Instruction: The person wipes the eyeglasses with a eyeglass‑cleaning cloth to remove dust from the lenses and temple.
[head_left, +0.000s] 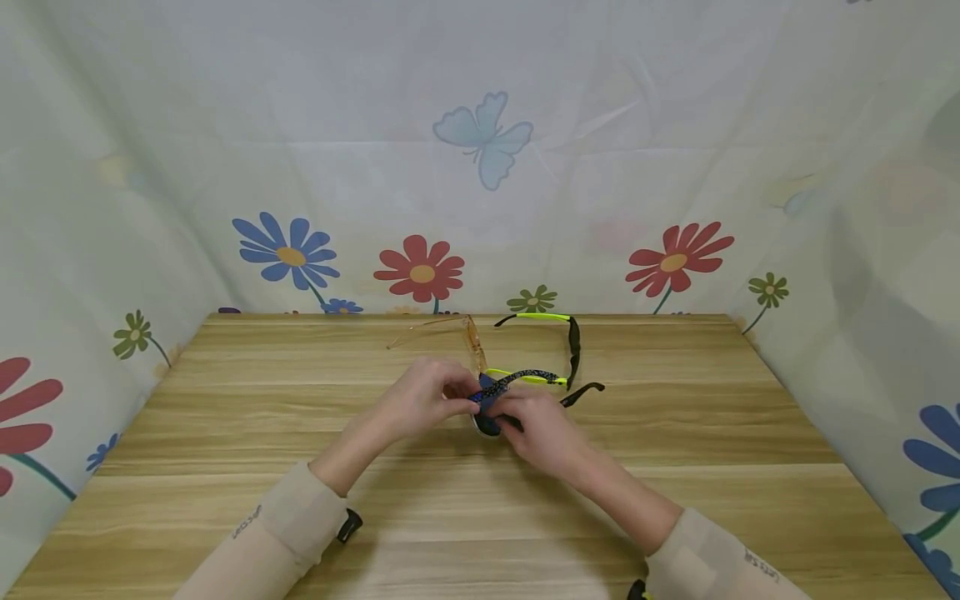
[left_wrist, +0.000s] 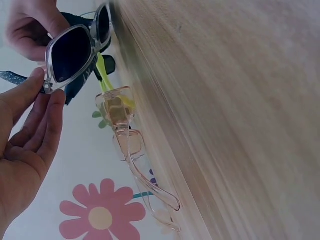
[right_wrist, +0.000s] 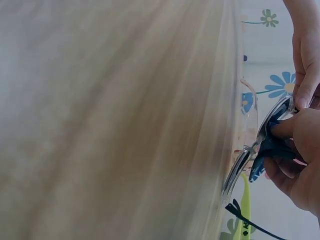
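Over the middle of the table, a pair of sunglasses (left_wrist: 72,54) with a clear frame, dark lenses and speckled temples is held up in both hands. My left hand (head_left: 423,398) pinches it by the hinge corner, where lens rim and temple meet. My right hand (head_left: 543,433) grips a dark blue cloth (right_wrist: 274,144) between thumb and fingers, against the back of a lens. In the left wrist view, part of the cloth shows behind the frame. The right fingertips are partly hidden by the cloth and lens.
Just behind the hands, eyeglasses (head_left: 476,343) with a clear amber frame lie with temples unfolded. To their right lie black sunglasses (head_left: 575,346) with bright yellow-green temples. The wooden table (head_left: 262,433) ends at a hanging flowered cloth backdrop (head_left: 360,183).
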